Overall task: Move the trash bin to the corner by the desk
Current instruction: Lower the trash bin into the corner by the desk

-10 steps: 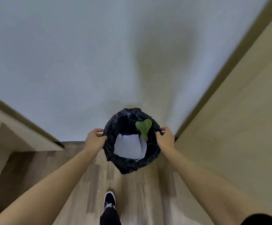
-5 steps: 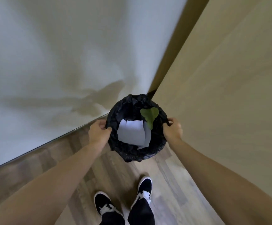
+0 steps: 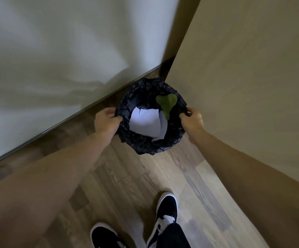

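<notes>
The bin (image 3: 150,117), lined with a black bag, sits in the corner where the white wall (image 3: 55,51) meets the tan counter side (image 3: 252,86), near both. The left hand (image 3: 105,122) and right hand (image 3: 192,120) each have their grip pinched on the bag-covered rim at opposite sides. Inside lie white paper (image 3: 145,122) and a green leaf (image 3: 166,103); two black shoes (image 3: 166,210) stand on the wood floor (image 3: 136,176) below.
</notes>
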